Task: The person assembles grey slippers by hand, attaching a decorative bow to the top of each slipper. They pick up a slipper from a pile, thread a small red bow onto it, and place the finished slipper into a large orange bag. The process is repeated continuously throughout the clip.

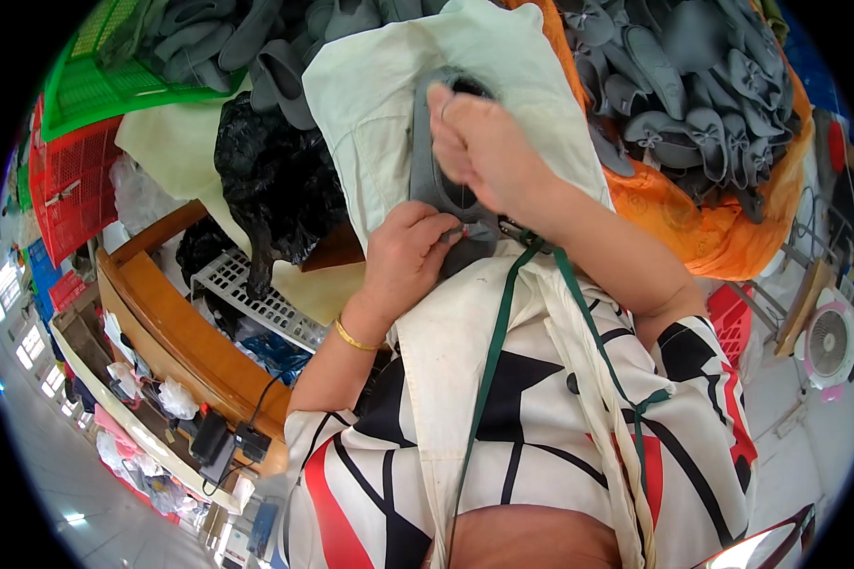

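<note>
Pinches grey shoe (423, 163) near toe with left hand (404, 252), curls right hand (487, 144) tight above, can't tell around what!

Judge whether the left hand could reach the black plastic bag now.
Probably yes: the left hand must leave the grey shoe, but no visible barrier stands before the black plastic bag.

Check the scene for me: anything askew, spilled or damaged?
Nothing clearly stands out. The shoe in the left hand shows no visible damage, though the right hand covers part of it. The piled shoes in the orange bag are jumbled, but nothing suggests a spill.
</note>
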{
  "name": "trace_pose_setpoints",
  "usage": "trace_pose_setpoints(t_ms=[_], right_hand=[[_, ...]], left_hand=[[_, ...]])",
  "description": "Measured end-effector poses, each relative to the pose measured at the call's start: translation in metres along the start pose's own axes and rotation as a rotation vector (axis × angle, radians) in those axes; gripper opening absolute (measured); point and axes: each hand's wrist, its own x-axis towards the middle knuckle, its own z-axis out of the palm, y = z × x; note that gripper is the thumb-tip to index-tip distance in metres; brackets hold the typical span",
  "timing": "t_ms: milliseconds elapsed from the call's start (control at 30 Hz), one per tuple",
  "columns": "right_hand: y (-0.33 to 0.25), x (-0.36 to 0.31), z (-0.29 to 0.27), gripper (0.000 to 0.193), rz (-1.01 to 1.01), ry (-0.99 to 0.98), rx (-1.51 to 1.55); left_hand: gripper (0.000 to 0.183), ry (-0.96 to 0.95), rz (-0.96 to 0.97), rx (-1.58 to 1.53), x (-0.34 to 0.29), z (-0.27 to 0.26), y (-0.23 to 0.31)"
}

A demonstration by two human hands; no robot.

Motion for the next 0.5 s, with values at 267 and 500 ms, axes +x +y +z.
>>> trace_pose_setpoints(t_ms=[267,500], right_hand=[[-0.008,0.006,-0.019,0.039,-0.076,-0.046,-0.099],[-0.03,-0.021,-0.025,0.042,-0.272,-0.089,-0.451]], left_hand=[[0.022,-0.008,-0.083,-0.072,-0.007,-0.002,-0.002],[0.053,0.104,-0.66,-0.252,-0.047,0.015,0.009]])
